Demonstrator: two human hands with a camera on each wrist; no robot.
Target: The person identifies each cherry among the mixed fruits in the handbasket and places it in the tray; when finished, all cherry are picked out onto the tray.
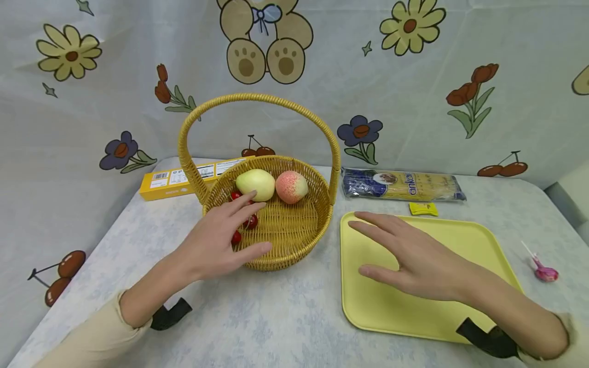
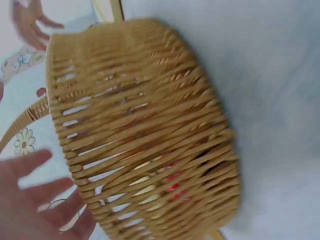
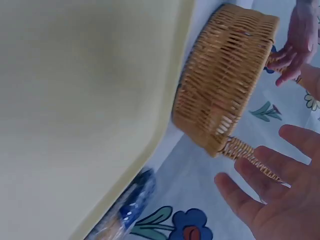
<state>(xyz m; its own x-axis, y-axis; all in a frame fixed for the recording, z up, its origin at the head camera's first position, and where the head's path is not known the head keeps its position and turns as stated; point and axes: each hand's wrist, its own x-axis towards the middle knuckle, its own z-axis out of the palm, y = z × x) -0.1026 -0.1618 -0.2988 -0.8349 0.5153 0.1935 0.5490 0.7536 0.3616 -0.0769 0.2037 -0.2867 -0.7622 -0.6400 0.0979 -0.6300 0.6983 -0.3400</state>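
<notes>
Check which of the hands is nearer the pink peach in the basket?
Left. The left hand reaches over the basket rim, fingertips close to the peach; the right hand hovers over the yellow tray.

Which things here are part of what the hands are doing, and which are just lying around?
In hand: left hand over basket with cherries, pear, peach; right hand over tray.
Lying about: yellow box, pasta pack, candy, lollipop.
</notes>
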